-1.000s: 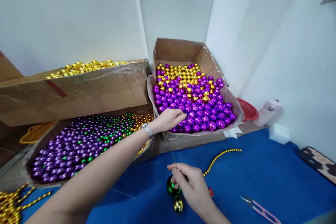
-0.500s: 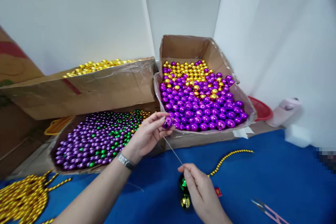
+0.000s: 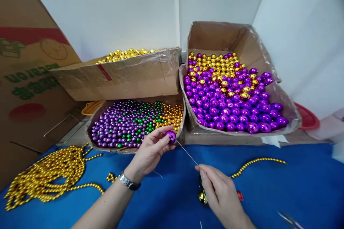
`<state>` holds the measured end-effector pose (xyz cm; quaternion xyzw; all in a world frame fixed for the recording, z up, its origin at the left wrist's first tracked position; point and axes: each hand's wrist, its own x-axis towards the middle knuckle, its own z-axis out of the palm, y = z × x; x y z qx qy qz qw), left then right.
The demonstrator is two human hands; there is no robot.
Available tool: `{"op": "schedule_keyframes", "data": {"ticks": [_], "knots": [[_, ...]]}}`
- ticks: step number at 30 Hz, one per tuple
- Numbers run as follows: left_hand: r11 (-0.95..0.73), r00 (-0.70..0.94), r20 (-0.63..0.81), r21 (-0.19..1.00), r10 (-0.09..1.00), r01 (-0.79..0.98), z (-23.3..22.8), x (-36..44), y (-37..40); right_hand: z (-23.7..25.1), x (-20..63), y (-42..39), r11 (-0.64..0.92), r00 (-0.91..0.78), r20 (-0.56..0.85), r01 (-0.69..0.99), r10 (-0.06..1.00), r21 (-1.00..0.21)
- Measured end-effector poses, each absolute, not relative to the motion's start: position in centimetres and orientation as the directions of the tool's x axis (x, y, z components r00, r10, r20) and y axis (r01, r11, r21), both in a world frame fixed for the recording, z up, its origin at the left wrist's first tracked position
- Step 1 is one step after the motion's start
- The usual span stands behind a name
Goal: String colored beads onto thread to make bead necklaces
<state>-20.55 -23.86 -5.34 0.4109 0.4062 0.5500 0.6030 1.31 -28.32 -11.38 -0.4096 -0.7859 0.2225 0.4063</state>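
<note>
Between the thumb and fingers of my left hand (image 3: 157, 146) is a shiny purple ball (image 3: 170, 137). From the ball's right side a thin, taut pale string (image 3: 187, 152) runs down to my right hand (image 3: 223, 191), pinched at the fingertips. Below those fingers hangs a gold ball (image 3: 202, 197), with a dark green ball partly hidden above it. A gold bead strand (image 3: 258, 162) comes out from behind my right hand and lies on the blue cloth. A small red tag (image 3: 240, 195) is beside that hand.
One carton (image 3: 185, 114) holds large purple and gold balls; another (image 3: 90, 128) holds small purple, green and gold beads. A raised box (image 3: 139, 78) holds gold beads. Gold strands (image 3: 51, 171) lie left on the blue cloth (image 3: 161, 204). Scissors-like snips (image 3: 290, 219) lie front right.
The view has swung left and the hands sit lower against the boxes. The string's upper end, earlier under my left fingers, now meets the purple ball.
</note>
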Motion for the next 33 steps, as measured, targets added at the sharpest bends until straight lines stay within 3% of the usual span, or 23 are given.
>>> {"op": "schedule_keyframes", "data": {"ticks": [7,13,16,23,29,33], "knots": [[-0.023,0.042,0.03,0.988,0.999,-0.152,-5.0,-21.4,-23.9,-12.0,1.9,-27.8,0.635,-0.363,0.532,0.564,0.765,-0.529],[-0.126,0.063,0.118,0.982,0.991,0.137,-4.5,-21.3,-24.5,-12.8,2.0,-27.5,0.683,-0.435,0.582,0.66,0.687,-0.314],[-0.108,0.082,0.101,0.99,0.992,0.09,-5.2,-20.6,-25.2,-12.9,1.6,-27.4,0.697,-0.438,0.581,0.625,0.686,-0.352],[0.098,0.123,-0.057,0.928,0.991,-0.358,-6.7,-20.3,-25.8,-12.9,1.4,-27.6,0.687,-0.427,0.54,0.505,0.725,-0.523],[0.077,0.056,-0.062,0.948,0.996,-0.308,-6.3,-20.9,-26.1,-13.3,0.7,-27.6,0.692,-0.43,0.55,0.539,0.716,-0.479],[0.11,0.089,-0.086,0.94,0.992,-0.322,-6.2,-21.4,-26.3,-13.4,0.6,-27.5,0.674,-0.451,0.5,0.472,0.739,-0.568]]}}
